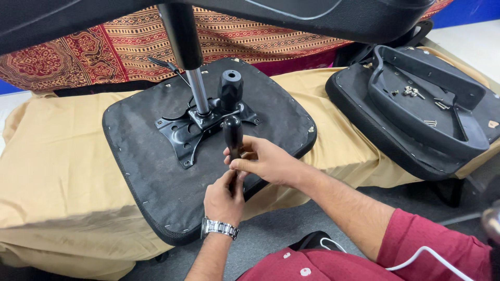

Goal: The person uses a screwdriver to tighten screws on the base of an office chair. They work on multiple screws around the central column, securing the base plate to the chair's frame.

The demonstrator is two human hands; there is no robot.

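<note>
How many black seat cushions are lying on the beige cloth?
2. One seat cushion lies in the middle, under the metal plate, near both hands. The other cushion lies at the right, carrying an armrest frame.

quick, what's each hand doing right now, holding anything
Left hand: closed around the lower end of the black lever handle.
Right hand: fingers pinched on the same handle, just above the left hand.
</note>
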